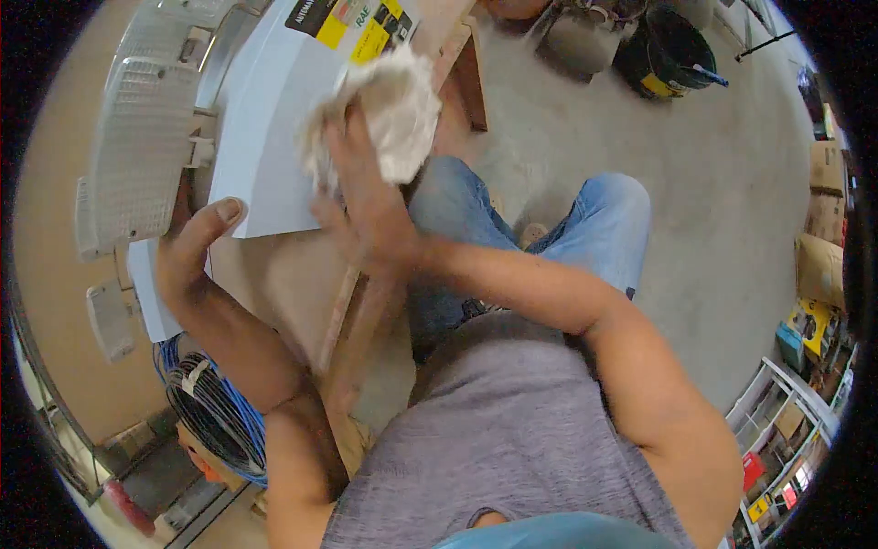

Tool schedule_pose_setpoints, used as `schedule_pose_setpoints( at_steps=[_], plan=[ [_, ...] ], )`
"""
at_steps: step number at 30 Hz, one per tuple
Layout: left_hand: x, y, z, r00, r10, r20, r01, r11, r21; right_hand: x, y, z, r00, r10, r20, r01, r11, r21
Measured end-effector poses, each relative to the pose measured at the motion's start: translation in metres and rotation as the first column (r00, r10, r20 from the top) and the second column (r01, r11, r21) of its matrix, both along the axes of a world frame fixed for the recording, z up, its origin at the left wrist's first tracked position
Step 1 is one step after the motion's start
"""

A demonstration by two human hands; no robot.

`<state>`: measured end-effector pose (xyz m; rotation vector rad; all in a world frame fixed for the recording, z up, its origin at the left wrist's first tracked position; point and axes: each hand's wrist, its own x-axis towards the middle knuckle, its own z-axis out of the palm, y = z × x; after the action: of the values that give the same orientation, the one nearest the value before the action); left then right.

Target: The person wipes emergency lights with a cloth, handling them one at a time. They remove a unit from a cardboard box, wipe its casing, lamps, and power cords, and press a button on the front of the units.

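My right hand (366,197) presses a crumpled whitish cloth (407,119) against a smooth white panel (274,119); motion blurs its fingers. A yellow and black label (361,27) shows at the panel's top, just above the cloth. At the panel's lower left corner is my left hand (190,240), its thumb over the edge and its other fingers hidden beneath. Left of the panel, close to my left hand, is a clear ribbed plastic light cover (142,151).
Coiled black and blue cables (215,403) lie at the lower left, below a smaller clear cover (112,320). A wooden bench edge (343,316) runs beside my legs. A black bucket (668,55) stands on the floor at the upper right, with shelves (786,403) along the right.
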<state>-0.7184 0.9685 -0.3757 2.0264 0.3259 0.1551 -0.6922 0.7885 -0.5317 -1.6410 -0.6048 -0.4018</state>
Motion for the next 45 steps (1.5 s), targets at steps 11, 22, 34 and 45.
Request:
schedule_pose_setpoints(
  at_steps=[11,22,34,45],
  plan=[
    [0.003,-0.011,-0.003,0.994,-0.078,0.078,0.077,0.997,0.017,0.013,-0.004,-0.002,0.998,-0.038,0.051,0.032,0.993,0.115],
    [0.002,-0.015,0.002,0.996,-0.072,0.044,0.07,0.997,0.045,0.081,-0.031,0.002,0.965,-0.253,0.07,0.258,0.962,-0.088],
    [0.006,0.0,-0.003,0.995,-0.078,0.054,0.078,0.997,0.006,0.104,-0.076,0.028,0.833,0.141,-0.535,-0.218,0.973,-0.083],
    [0.008,-0.006,-0.002,0.994,-0.092,0.061,0.09,0.995,0.036,0.104,-0.068,0.016,0.897,-0.002,-0.441,-0.025,0.998,-0.055]
  ],
)
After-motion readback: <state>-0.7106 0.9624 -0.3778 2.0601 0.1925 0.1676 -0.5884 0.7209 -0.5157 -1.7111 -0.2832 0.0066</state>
